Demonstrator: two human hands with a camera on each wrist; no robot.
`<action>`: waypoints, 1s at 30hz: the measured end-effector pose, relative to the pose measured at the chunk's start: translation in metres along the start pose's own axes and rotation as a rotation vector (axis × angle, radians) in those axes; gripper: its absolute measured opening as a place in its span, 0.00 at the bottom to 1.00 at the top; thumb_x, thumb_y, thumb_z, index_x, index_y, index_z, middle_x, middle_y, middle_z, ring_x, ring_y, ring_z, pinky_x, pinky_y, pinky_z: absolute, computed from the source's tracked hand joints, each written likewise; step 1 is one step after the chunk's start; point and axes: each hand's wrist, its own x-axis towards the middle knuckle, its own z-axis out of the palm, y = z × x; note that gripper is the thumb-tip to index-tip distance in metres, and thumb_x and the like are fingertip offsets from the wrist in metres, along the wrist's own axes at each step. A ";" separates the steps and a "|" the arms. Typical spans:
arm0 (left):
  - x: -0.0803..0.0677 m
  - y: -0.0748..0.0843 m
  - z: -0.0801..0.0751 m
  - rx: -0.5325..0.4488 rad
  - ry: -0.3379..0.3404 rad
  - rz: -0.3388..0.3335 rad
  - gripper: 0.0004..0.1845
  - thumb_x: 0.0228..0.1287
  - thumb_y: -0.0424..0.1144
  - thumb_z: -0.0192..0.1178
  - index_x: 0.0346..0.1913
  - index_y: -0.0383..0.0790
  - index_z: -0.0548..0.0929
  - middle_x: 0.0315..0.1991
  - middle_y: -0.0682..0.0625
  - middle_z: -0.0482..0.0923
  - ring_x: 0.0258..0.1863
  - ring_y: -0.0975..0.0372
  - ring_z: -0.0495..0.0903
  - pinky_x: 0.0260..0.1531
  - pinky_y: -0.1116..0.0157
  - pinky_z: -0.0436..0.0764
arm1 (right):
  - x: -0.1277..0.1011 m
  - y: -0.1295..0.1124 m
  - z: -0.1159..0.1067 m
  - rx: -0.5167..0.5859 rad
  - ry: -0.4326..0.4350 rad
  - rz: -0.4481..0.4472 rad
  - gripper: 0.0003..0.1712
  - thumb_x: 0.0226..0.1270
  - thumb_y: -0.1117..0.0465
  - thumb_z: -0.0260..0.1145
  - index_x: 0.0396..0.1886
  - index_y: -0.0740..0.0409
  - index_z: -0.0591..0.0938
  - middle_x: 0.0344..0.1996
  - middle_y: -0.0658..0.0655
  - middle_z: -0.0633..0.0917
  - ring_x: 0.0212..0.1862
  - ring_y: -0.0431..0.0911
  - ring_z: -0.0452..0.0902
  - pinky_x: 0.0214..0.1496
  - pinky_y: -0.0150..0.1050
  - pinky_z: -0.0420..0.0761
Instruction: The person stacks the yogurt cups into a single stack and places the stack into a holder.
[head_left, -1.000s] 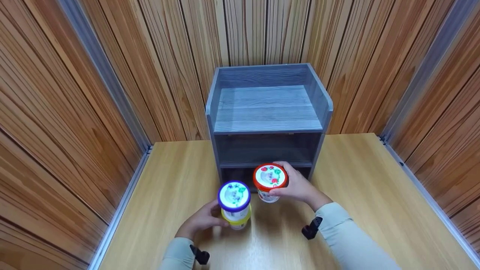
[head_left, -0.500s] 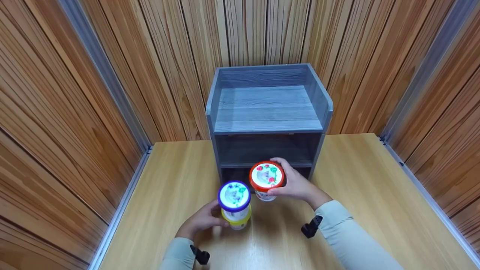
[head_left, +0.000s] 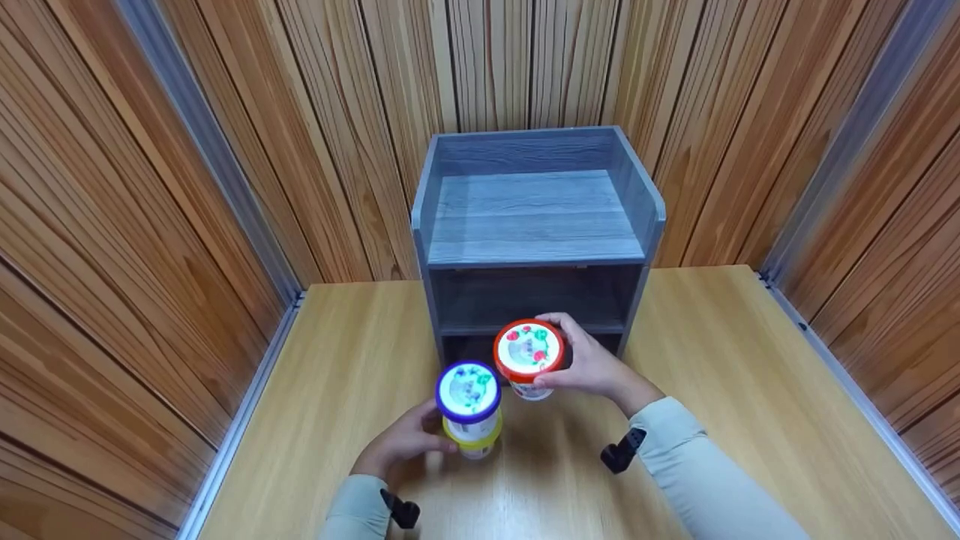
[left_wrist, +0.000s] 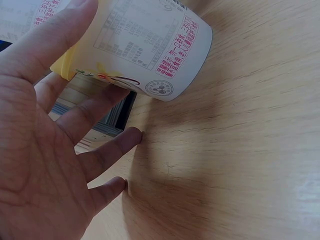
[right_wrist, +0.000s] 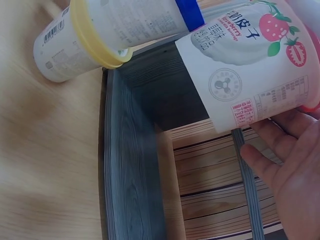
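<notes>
My left hand [head_left: 420, 441] grips the lower of two stacked cups on the wooden table [head_left: 735, 390]. That lower cup has a yellow rim [head_left: 471, 439]; a blue-lidded cup [head_left: 468, 391] sits on top of it. In the left wrist view my thumb and fingers [left_wrist: 95, 112] lie along the white cup body [left_wrist: 150, 45]. My right hand [head_left: 574, 358] holds a red-lidded strawberry cup [head_left: 529, 351] off the table, just in front of the lowest opening of the grey shelf unit [head_left: 534, 225]. The right wrist view shows that strawberry cup [right_wrist: 250, 75] close to the stacked cup [right_wrist: 95, 35].
The grey shelf unit has an open top tray, a middle shelf [head_left: 529, 304] and a dark bottom compartment. Wood-slat walls [head_left: 150, 187] close in the table at the back and on both sides. Bare tabletop lies left and right of the shelf.
My right hand has carried the red-lidded cup slightly left and toward the shelf front. My left hand and the stacked cups have stayed put.
</notes>
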 end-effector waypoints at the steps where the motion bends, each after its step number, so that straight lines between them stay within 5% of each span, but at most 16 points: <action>1: 0.000 0.000 0.000 0.000 -0.003 0.002 0.47 0.52 0.41 0.78 0.75 0.61 0.67 0.74 0.50 0.67 0.75 0.45 0.60 0.72 0.35 0.49 | 0.000 -0.001 0.000 0.003 0.001 -0.006 0.56 0.43 0.45 0.85 0.70 0.43 0.63 0.66 0.53 0.73 0.66 0.53 0.68 0.63 0.53 0.78; 10: 0.003 -0.002 -0.001 -0.013 -0.048 0.079 0.46 0.53 0.38 0.77 0.75 0.58 0.68 0.74 0.50 0.67 0.76 0.45 0.58 0.72 0.36 0.50 | -0.001 -0.007 -0.001 0.065 -0.018 -0.085 0.54 0.48 0.52 0.84 0.72 0.46 0.63 0.65 0.55 0.75 0.65 0.53 0.71 0.64 0.53 0.77; 18: 0.001 -0.002 -0.002 -0.017 -0.034 0.025 0.46 0.52 0.43 0.78 0.73 0.66 0.68 0.74 0.54 0.66 0.76 0.47 0.58 0.72 0.36 0.49 | -0.001 -0.013 -0.001 0.094 -0.013 -0.095 0.54 0.50 0.51 0.83 0.73 0.45 0.63 0.66 0.54 0.74 0.64 0.53 0.72 0.64 0.52 0.77; 30: 0.001 -0.003 -0.002 -0.020 -0.029 0.006 0.45 0.52 0.44 0.78 0.73 0.64 0.68 0.73 0.53 0.68 0.75 0.47 0.60 0.72 0.35 0.50 | 0.001 -0.019 0.000 0.099 -0.004 -0.122 0.53 0.51 0.52 0.83 0.73 0.45 0.64 0.66 0.54 0.74 0.64 0.52 0.72 0.63 0.51 0.78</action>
